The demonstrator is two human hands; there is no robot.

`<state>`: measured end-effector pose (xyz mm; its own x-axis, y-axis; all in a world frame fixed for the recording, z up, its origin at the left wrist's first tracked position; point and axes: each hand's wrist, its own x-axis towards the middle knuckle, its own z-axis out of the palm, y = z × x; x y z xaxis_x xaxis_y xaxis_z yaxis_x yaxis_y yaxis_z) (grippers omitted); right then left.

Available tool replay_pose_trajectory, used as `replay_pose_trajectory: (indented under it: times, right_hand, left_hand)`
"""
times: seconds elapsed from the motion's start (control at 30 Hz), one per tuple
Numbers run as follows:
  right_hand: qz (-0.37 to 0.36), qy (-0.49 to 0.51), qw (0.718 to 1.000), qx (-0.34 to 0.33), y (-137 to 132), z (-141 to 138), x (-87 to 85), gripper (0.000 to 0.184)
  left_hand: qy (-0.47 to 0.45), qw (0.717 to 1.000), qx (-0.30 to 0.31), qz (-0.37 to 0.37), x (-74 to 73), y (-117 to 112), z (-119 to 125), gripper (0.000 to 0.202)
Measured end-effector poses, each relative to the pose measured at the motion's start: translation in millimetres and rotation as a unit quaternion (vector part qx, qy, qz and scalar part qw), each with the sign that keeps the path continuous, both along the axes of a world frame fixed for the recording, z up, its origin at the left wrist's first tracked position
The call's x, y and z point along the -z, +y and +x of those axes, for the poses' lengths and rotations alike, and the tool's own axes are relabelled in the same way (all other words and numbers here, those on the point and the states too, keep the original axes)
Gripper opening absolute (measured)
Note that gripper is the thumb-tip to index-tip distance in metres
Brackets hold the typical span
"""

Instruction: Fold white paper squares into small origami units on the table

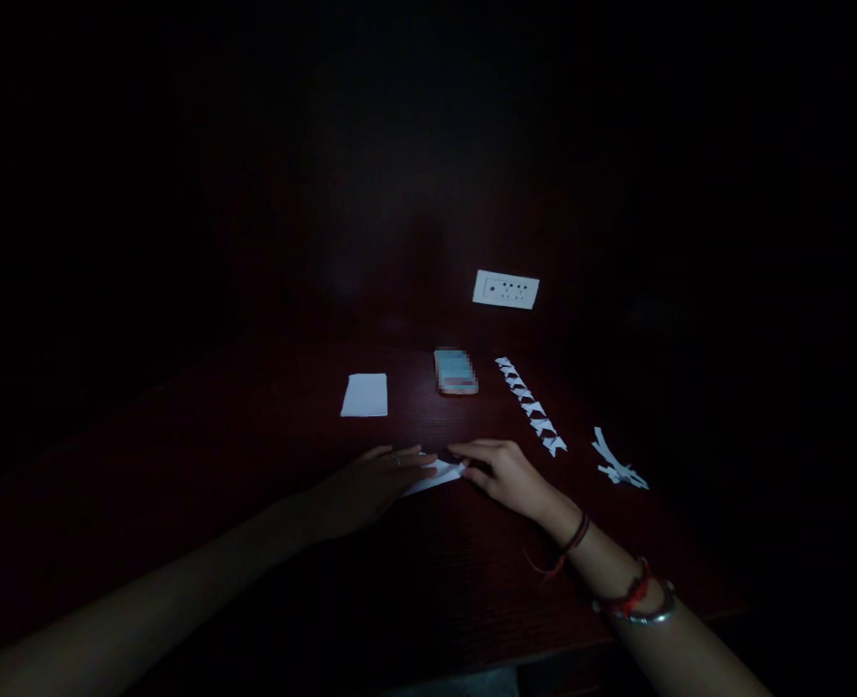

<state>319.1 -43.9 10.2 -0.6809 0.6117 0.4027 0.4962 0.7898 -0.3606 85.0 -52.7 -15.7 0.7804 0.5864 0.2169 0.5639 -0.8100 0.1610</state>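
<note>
A small piece of folded white paper (437,474) lies on the dark red table in front of me, partly covered by my hands. My left hand (381,484) rests over its left part, fingers stretched out flat; a ring shows on one finger. At the right end of the paper, my right hand (507,474) has thumb and fingers closed on the corner. Bracelets circle my right wrist. Beyond my left hand lies a flat stack of white paper (365,395).
A row of small folded paper pieces (530,402) runs along the table's right side. Paper strips (617,468) lie in a loose heap further right. A phone-like object with a blurred face (455,372) sits near the wall, below a socket plate (505,289). The surroundings are dark.
</note>
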Motion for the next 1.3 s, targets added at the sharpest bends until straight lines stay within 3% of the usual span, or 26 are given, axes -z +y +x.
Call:
replay_pose_trajectory:
  times: [0.13, 0.3, 0.53, 0.8, 1.07, 1.3]
  right_hand:
    - [-0.019, 0.002, 0.998, 0.067, 1, -1, 2.6, 0.017]
    - [0.014, -0.04, 0.994, 0.103, -3, -5, 3.2, 0.02]
    - [0.075, -0.139, 0.987, 0.035, -5, -1, -2.9, 0.021]
    - [0.061, -0.118, 0.988, 0.073, -3, -1, 1.8, 0.016]
    - [0.1, -0.182, 0.978, 0.024, -3, 1, -3.1, 0.018]
    - [0.069, -0.16, 0.985, 0.001, -4, 4, -7.1, 0.021]
  left_hand:
    - [-0.004, 1.0, 0.003, 0.0, -6.1, -4, 1, 0.05]
    - [0.002, 1.0, 0.01, 0.011, -8.9, -4, 1, 0.048]
    - [0.01, 0.999, 0.029, 0.038, -3.8, -1, -1, 0.05]
    - [0.005, 0.999, 0.035, 0.041, -0.1, 8, -3, 0.046]
    - [0.005, 0.998, 0.038, 0.044, 1.5, 11, -7, 0.046]
    - [-0.006, 0.998, 0.036, 0.048, -2.5, 6, -9, 0.044]
